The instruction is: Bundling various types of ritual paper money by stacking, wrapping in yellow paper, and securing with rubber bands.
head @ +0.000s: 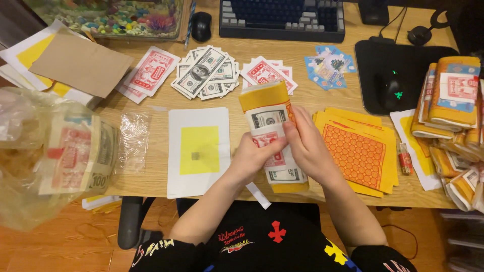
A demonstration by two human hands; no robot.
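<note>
Both hands, the left hand [254,153] and right hand [307,146], are grasping a yellow-wrapped paper-money bundle [269,126] above the worktop [302,55] (near edge). Finished bundles [451,95] are piling up right; loose note piles [206,73] are lying far, unwrapped.

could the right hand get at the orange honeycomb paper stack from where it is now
Probably yes, once it lets go. The right hand is gripping the yellow-wrapped bundle of paper notes together with the left hand. The orange honeycomb paper stack lies uncovered on the desk just beside it.
</note>
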